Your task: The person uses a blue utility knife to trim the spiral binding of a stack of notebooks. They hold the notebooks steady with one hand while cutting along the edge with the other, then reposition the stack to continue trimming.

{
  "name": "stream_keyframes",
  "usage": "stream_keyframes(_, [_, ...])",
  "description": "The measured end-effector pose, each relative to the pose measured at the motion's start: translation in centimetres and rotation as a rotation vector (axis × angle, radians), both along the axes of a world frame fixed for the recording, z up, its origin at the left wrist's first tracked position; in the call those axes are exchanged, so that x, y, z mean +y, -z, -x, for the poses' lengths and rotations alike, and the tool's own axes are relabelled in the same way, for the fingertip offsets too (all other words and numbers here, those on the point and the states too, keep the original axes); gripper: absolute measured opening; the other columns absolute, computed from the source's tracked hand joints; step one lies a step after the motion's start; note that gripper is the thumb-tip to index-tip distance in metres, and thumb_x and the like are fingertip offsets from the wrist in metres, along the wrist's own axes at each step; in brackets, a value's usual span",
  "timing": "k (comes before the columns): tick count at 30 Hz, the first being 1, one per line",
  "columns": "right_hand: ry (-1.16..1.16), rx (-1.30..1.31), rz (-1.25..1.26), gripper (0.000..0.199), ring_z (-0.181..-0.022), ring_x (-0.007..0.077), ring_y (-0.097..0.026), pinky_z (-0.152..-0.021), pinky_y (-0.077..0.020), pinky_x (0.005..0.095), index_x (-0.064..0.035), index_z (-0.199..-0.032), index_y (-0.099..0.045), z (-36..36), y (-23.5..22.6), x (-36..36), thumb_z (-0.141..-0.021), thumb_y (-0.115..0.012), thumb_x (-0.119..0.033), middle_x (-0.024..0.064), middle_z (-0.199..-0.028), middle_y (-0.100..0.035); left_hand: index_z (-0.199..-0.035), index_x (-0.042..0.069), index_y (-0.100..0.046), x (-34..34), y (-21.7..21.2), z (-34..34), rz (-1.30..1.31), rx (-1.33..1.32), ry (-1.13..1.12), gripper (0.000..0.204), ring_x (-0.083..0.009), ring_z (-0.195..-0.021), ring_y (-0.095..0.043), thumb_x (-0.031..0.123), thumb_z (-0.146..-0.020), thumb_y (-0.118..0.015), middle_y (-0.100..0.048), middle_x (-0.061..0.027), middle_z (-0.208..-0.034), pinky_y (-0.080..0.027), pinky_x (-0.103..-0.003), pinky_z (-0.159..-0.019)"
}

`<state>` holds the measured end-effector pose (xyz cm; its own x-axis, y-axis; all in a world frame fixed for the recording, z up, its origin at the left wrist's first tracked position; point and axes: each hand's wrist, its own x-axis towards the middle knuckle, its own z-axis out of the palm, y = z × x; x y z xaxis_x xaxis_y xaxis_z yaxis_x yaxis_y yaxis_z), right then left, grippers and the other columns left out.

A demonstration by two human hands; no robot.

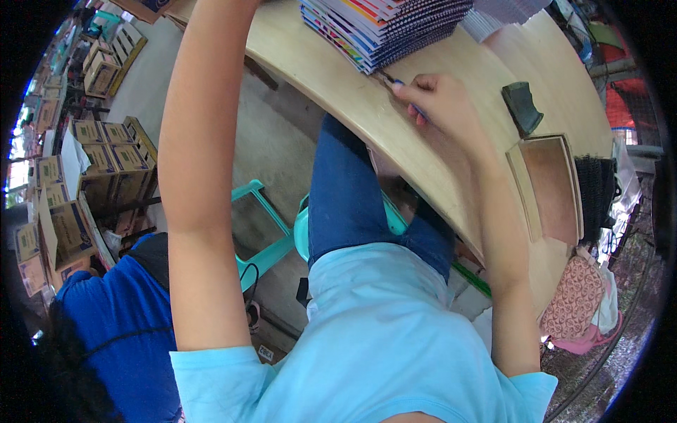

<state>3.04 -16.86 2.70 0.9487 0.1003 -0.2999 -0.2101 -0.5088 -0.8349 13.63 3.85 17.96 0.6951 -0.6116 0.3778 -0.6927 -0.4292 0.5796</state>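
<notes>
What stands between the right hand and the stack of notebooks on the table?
Nothing visible does. The right hand rests on the wooden table, holding a small blue pen-like thing, with its fingers right at the lower edge of the stack of notebooks. The left hand is out of view past the top edge.

At twelve o'clock a stack of notebooks (pixel 384 25) shows multicoloured striped edges on the pale wooden table (pixel 451 84), and the right hand's fingers (pixel 416 88) hold something blue. At three o'clock lie a reddish-brown board (pixel 553 187) and a pink patterned pouch (pixel 575 299); at six, a light blue shirt (pixel 381 338) above dark blue jeans (pixel 345 190) on a teal chair (pixel 271 236).
</notes>
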Motion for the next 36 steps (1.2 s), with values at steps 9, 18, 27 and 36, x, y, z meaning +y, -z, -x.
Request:
stream_keyframes(9, [0.035, -0.766, 0.463, 0.037, -0.084, 0.0346, -0.06, -0.076, -0.0485, 0.044, -0.0007, -0.092, -0.066, 2.4, 2.7, 1.0, -0.074, -0.073, -0.033, 0.0175, -0.089, -0.063, -0.11, 0.006, -0.071, 0.2, 0.6, -1.0, 0.021, -0.083, 0.097, 0.039, -0.0247, -0.132, -0.044, 0.038, -0.093, -0.057, -0.064, -0.0152, -0.123, -0.044, -0.032, -0.097])
stream_keyframes(18, [-0.163, -0.282, 0.393, 0.041, -0.075, 0.0315, -0.065, -0.071, -0.0508, 0.0401, 0.0045, -0.09, -0.066, -0.5, 0.0, 0.3, -0.082, -0.067, -0.036, 0.0164, -0.077, -0.066, -0.112, 0.009, -0.07, 0.1, 0.3, -0.5, 0.009, -0.03, -0.005, 0.039, -0.0204, -0.116, -0.056, 0.04, -0.091, -0.06, -0.067, -0.0133, -0.115, -0.051, -0.029, -0.083])
stream_keyframes(27, [-0.078, -0.789, 0.604, 0.04, -0.083, 0.0315, -0.062, -0.07, -0.0495, 0.045, 0.0005, -0.092, -0.063, 1.9, 2.1, 0.7, -0.077, -0.069, -0.036, 0.0179, -0.086, -0.062, -0.113, 0.007, -0.07, -0.1, 0.1, -0.3, -0.018, -0.051, -0.056, 0.04, -0.0185, -0.123, -0.052, 0.04, -0.091, -0.06, -0.064, -0.0134, -0.122, -0.051, -0.028, -0.084])
stream_keyframes(36, [-0.192, -0.581, 0.636, 0.036, -0.08, 0.0326, -0.063, -0.071, -0.0501, 0.0411, 0.0018, -0.089, -0.065, 0.7, 0.4, 1.6, -0.08, -0.067, -0.033, 0.0168, -0.08, -0.065, -0.117, 0.006, -0.067, 0.3, 0.3, -0.3, 0.018, -0.114, 0.033, 0.04, -0.0251, -0.129, -0.047, 0.037, -0.093, -0.058, -0.06, -0.0147, -0.128, -0.045, -0.031, -0.096])
